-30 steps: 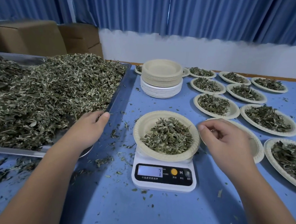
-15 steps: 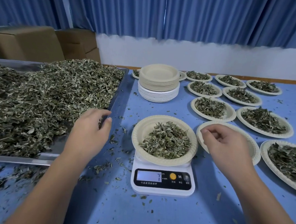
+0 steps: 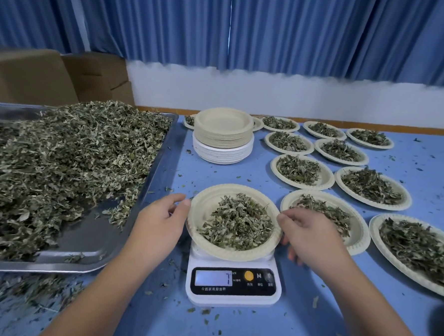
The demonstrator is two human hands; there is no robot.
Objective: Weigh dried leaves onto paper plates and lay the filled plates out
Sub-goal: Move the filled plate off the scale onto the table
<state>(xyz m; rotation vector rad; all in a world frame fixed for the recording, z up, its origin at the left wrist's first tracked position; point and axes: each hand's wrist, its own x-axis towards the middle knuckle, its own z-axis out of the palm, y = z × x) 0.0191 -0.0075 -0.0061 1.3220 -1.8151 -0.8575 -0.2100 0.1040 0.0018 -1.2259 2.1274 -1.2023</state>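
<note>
A paper plate (image 3: 206,202) heaped with dried leaves (image 3: 235,222) sits on a white digital scale (image 3: 233,285) whose display reads 7. My left hand (image 3: 157,222) holds the plate's left rim, thumb against the edge. At the right rim my right hand (image 3: 309,236) grips with the thumb on top and fingers curled underneath. A big steel tray (image 3: 87,268) at the left carries a large pile of loose dried leaves (image 3: 59,168). To the right, several filled plates (image 3: 302,170) lie in rows.
A stack of empty paper plates (image 3: 223,135) stands behind the scale. Cardboard boxes (image 3: 31,75) sit at the back left, with a blue curtain behind the table. Leaf crumbs litter the blue tabletop (image 3: 231,329), thickest at the front left.
Both hands have closed in on the plate on the scale: the left came over from the tray's edge to the left rim, the right moved in from above the neighbouring plate to the right rim.
</note>
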